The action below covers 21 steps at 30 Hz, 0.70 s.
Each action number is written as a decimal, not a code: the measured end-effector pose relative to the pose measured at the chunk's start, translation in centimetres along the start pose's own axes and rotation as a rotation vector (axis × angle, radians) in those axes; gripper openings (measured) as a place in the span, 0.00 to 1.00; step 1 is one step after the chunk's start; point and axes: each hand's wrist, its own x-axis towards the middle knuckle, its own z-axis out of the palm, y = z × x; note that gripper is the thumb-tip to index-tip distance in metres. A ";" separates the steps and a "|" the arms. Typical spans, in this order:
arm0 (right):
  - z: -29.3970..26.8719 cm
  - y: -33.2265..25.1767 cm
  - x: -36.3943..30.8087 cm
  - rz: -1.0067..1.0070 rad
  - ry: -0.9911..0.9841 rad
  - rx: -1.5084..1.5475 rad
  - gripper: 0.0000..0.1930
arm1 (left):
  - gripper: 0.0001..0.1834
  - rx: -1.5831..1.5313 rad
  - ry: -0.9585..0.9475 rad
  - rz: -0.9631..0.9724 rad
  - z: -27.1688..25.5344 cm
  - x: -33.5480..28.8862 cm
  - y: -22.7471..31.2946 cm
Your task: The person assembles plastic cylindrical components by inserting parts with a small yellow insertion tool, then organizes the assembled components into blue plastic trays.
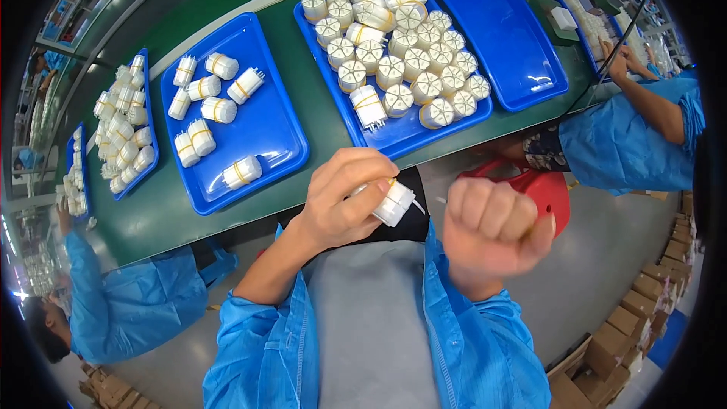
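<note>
My left hand [344, 201] is closed around a white bundle of plastic pieces [395, 204], held above my lap. Part of that bundle is covered by the fingers, and a thin white prong sticks out from its right end. Apart from it, to the right, my right hand [494, 227] is curled into a fist and slightly blurred by motion; whatever it may hold is hidden. Beyond my hands, a blue tray [362, 123] is heaped with similar white round bundles [416, 64], several with yellow bands. Left of it, another blue tray [266, 125] carries fewer banded bundles [219, 110].
A blue tray [492, 38] with nothing in it lies at the right on the green table [144, 220]. More loaded trays [149, 125] stand far left. Co-workers in blue sit at both sides. A red stool [549, 197] and cardboard boxes [606, 344] are on the right.
</note>
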 end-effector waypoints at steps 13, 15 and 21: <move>1.9 1.6 -0.8 -0.197 -0.126 -0.170 0.29 | 0.32 0.084 -0.027 -0.004 0.1 -0.7 1.0; 2.0 1.7 -0.9 -0.210 -0.128 -0.179 0.29 | 0.32 0.082 -0.026 -0.016 0.1 -0.7 1.0; 1.7 1.6 -0.9 -0.224 -0.184 -0.175 0.28 | 0.34 0.077 -0.022 -0.044 0.2 -0.6 1.2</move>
